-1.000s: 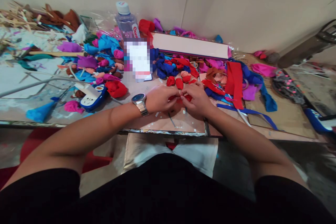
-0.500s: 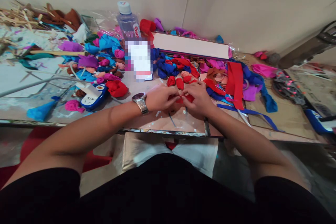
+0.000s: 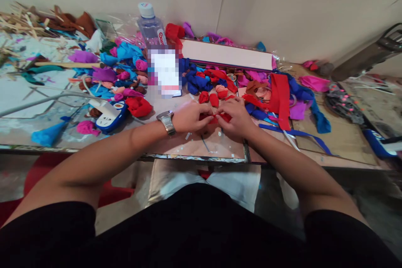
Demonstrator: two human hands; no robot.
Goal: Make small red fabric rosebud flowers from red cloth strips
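Note:
Both hands meet low over the table's front middle, pinching a small piece of red crepe paper (image 3: 215, 119) between them. My left hand (image 3: 190, 116), with a metal watch (image 3: 167, 122) on its wrist, grips the paper from the left, thumb against fingers. My right hand (image 3: 236, 116) holds it from the right, fingers bent over it; much of the piece is hidden by the fingers. Just beyond the fingertips lie small rolled red paper buds (image 3: 214, 100). A wide red crepe strip (image 3: 280, 100) lies right of my right hand.
A phone (image 3: 165, 73) leans before a plastic bottle (image 3: 150, 27). Crumpled coloured paper surrounds a long pale box (image 3: 226, 53). At left are a blue-and-white power strip (image 3: 109, 117), its grey cable, pliers (image 3: 40, 69) and wooden sticks (image 3: 23, 21). A dark tumbler (image 3: 361, 60) stands far right.
The hands stay together at the same spot, with the red paper between the fingertips shifted slightly and showing more as a strip. The view has moved a little; other things lie unchanged.

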